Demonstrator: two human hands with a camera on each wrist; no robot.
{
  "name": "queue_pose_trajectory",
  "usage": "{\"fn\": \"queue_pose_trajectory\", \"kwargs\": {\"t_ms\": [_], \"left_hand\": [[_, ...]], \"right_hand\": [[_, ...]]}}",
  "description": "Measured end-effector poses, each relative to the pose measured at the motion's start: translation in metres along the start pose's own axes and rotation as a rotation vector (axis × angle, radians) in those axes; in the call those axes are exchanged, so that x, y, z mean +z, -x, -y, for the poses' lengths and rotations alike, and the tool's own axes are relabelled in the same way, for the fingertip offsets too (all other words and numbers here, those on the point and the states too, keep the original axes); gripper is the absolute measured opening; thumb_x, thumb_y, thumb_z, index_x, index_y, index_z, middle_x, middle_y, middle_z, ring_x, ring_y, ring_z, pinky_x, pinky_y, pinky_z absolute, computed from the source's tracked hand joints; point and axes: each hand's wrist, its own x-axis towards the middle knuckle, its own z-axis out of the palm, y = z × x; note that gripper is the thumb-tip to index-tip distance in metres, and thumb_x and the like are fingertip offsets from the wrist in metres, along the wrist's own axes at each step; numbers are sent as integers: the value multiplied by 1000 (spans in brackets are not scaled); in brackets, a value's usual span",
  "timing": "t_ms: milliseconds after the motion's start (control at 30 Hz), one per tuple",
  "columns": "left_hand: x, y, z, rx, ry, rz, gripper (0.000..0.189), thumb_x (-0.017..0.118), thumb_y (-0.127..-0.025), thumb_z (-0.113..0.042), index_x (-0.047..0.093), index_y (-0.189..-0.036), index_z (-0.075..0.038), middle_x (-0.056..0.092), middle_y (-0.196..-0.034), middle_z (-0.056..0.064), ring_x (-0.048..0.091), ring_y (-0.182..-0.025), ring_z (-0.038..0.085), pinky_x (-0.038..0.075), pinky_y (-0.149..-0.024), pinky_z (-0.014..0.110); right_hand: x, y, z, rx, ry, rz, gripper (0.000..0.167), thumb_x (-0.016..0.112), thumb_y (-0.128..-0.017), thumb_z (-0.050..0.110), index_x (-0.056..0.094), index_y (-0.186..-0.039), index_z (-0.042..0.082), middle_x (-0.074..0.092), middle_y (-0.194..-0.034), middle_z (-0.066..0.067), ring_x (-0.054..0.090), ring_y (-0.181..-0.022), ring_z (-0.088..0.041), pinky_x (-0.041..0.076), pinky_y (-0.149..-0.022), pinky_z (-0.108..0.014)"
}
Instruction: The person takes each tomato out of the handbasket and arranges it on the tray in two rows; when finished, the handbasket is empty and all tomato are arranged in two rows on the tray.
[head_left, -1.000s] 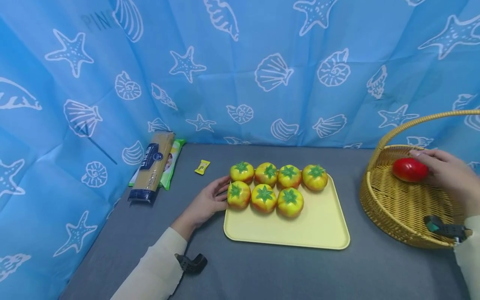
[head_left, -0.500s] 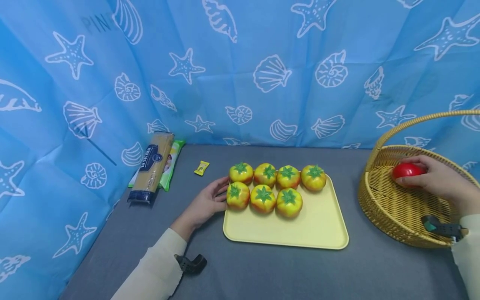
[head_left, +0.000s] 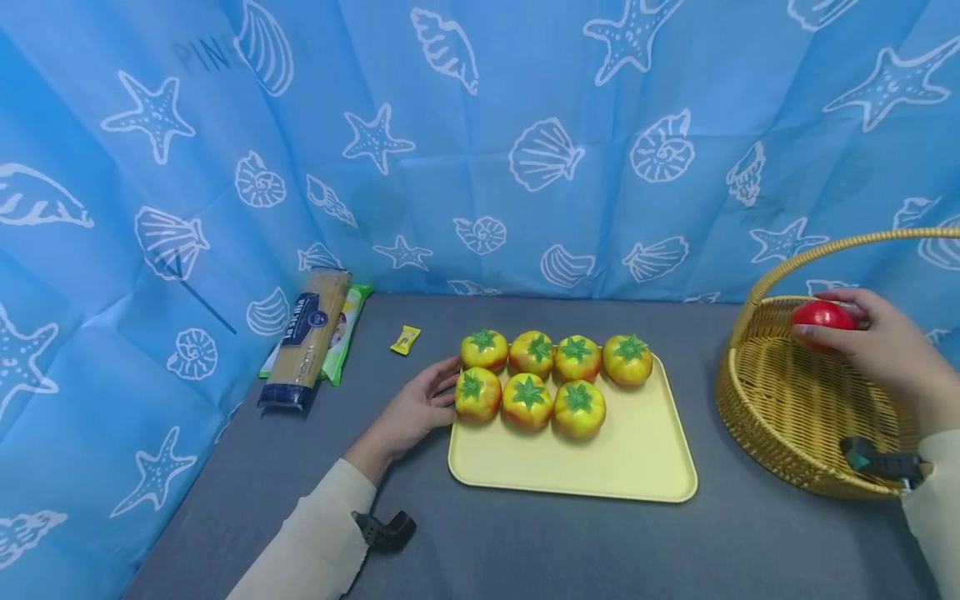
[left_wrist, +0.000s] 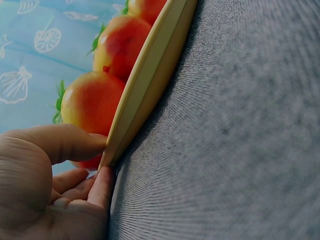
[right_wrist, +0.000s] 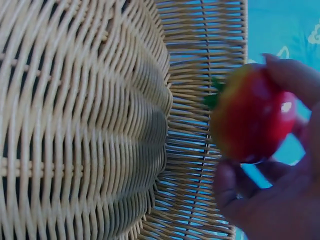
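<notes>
My right hand (head_left: 892,354) grips a tomato (head_left: 821,325) above the basket. Its red base faces up in the head view. In the right wrist view, thumb and fingers hold this tomato (right_wrist: 255,115) by its sides, its green leaves toward the basket. The wicker basket (head_left: 817,408) is golden brown with a tall arched handle. My left hand (head_left: 408,412) pinches the left edge of the pale yellow tray (head_left: 645,450), thumb at the rim and a finger beneath, as the left wrist view shows. Several yellow-red tomatoes (head_left: 527,400) stand on the tray in two rows, leaves up.
At the back left, a pack of pasta (head_left: 307,337) lies over a green and white packet (head_left: 345,333). A small yellow wrapped sweet (head_left: 405,340) is on the grey tabletop (head_left: 570,550). A blue shell-patterned curtain (head_left: 420,192) hangs behind.
My right hand has turned around the tomato, dipped slightly, then lifted it toward the basket's back rim. The left hand has kept its place at the tray.
</notes>
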Motion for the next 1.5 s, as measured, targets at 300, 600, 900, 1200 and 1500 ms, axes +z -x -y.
{"fn": "queue_pose_trajectory", "kwargs": {"t_ms": [300,600,900,1200,1500], "left_hand": [[1,0,1,-4,-7,-4,93,73,-88,8,30,-170,-2,33,-173,17,41,-153,38,46,-118,41],[0,1,2,2,-18,-4,93,71,-88,9,30,-170,-2,33,-173,17,40,-154,37,45,-119,43],[1,2,2,-2,-27,-20,93,73,-87,9,31,-170,-3,34,-173,16,41,-153,35,45,-119,43],[3,2,0,-12,-33,-34,93,73,-86,9,32,-169,-2,37,-171,17,45,-151,37,45,-120,46],[3,1,-1,6,-32,-25,93,73,-87,9,32,-169,-2,36,-172,15,43,-152,35,45,-119,44]], "right_hand": [[-4,11,24,-38,-5,-28,76,66,-110,33,26,-159,-10,30,-148,-47,46,-117,-55,57,-61,-19],[-11,27,44,-105,49,1,76,70,-108,30,31,-165,-3,41,-144,-39,49,-99,-9,55,-63,-15],[-4,48,59,-167,38,-14,70,78,-103,28,45,-163,12,49,-136,-16,55,-90,9,56,-64,-17],[10,75,82,-279,-109,-10,58,77,-99,-1,48,-137,31,51,-124,5,60,-100,8,57,-72,-10],[34,92,94,-391,-169,85,62,74,-98,-9,50,-152,11,47,-137,-5,64,-103,-6,62,-76,-18]]}}
